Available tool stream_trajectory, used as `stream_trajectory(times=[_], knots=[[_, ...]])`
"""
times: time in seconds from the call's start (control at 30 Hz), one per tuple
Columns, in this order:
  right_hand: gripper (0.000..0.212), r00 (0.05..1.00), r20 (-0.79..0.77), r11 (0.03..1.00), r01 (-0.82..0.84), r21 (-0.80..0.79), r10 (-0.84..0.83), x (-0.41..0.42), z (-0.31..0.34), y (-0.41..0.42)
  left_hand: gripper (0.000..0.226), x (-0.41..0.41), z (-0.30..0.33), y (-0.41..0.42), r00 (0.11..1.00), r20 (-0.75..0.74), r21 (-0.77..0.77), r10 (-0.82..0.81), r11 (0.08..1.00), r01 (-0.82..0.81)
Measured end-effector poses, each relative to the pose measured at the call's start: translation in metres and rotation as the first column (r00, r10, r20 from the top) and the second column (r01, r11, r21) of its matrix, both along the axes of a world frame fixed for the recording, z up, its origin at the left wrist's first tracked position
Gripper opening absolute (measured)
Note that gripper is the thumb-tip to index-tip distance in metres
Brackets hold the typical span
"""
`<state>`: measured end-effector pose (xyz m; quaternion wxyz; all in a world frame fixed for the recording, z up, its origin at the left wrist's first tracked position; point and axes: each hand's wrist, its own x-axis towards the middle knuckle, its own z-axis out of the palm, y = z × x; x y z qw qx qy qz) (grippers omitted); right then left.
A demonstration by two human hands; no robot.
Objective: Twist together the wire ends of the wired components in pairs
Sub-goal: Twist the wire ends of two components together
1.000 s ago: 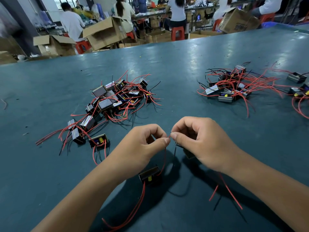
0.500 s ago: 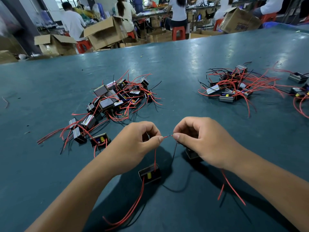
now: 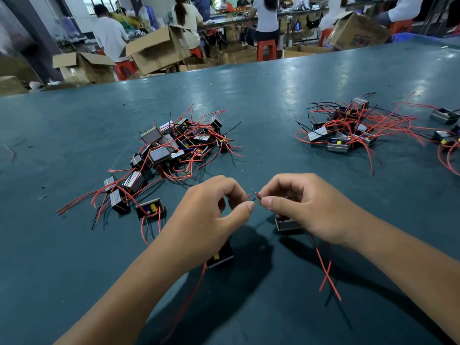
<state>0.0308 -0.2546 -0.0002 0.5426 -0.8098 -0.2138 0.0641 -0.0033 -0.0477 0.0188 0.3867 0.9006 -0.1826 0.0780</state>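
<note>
Head view. We see both hands raised over the near middle of the green tabletop (image 3: 273, 83). The left hand (image 3: 209, 210) pinches wire ends between thumb and forefinger; the right hand (image 3: 303, 205) pinches its own wire ends the same way. The wire ends (image 3: 255, 195), red and black with bare tips, meet in the narrow gap between the two sets of fingertips.

One wired component (image 3: 220, 256) sits on the tabletop under the left wrist, with a red lead (image 3: 189, 297) trailing toward the near edge. A second component (image 3: 286, 224) sits just below the right hand; its red leads (image 3: 328, 277) cross on the surface beneath the right forearm.

A pile of components (image 3: 171, 145) lies left of centre. Another pile (image 3: 346, 130) lies toward the right edge. Beyond the far edge we see cardboard boxes (image 3: 159, 51) and seated people.
</note>
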Motion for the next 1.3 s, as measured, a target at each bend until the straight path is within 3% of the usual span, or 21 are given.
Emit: stream_trajectory(times=[0.37,0.5,0.57,0.67,0.73,0.83,1.0,1.2,1.3], knots=[[0.003,0.996,0.066,0.997,0.063,-0.054,-0.059,0.002,-0.002,0.000,0.016,0.011,0.001,0.016,0.997,-0.079,0.019,0.026,1.000,-0.025],[0.029,0.992,0.068,0.994,0.111,-0.023,-0.110,0.006,0.005,-0.009,0.010,0.016,0.007,0.036,0.976,-0.218,0.128,-0.006,0.991,0.035],[0.030,0.984,0.131,0.982,0.135,-0.130,-0.118,0.007,0.010,-0.015,0.012,0.016,0.010,0.045,0.950,-0.310,0.193,-0.046,0.975,0.110],[0.014,0.986,0.167,0.914,0.084,-0.398,-0.017,0.006,0.014,-0.026,0.027,0.014,0.012,0.051,0.883,-0.458,0.177,-0.102,0.963,0.202],[0.026,0.988,0.147,0.863,0.042,-0.504,0.038,0.005,0.014,-0.029,0.028,0.013,0.013,0.051,0.863,-0.492,0.194,-0.115,0.952,0.237],[0.037,0.988,0.145,0.810,0.047,-0.584,0.047,0.002,0.012,-0.027,0.025,0.012,0.014,0.050,0.849,-0.515,0.234,-0.116,0.934,0.270],[0.018,0.982,0.185,0.784,0.080,-0.616,0.045,0.002,0.009,-0.022,0.016,0.010,0.015,0.050,0.774,-0.616,0.234,-0.149,0.903,0.360],[0.022,0.978,0.204,0.772,0.104,-0.627,0.034,0.000,0.008,-0.020,0.013,0.013,0.011,0.048,0.807,-0.571,0.285,-0.150,0.886,0.366],[0.026,0.978,0.209,0.789,0.139,-0.599,-0.014,0.000,0.006,-0.018,0.012,0.017,-0.001,0.040,0.879,-0.472,0.211,-0.074,0.958,0.194]])
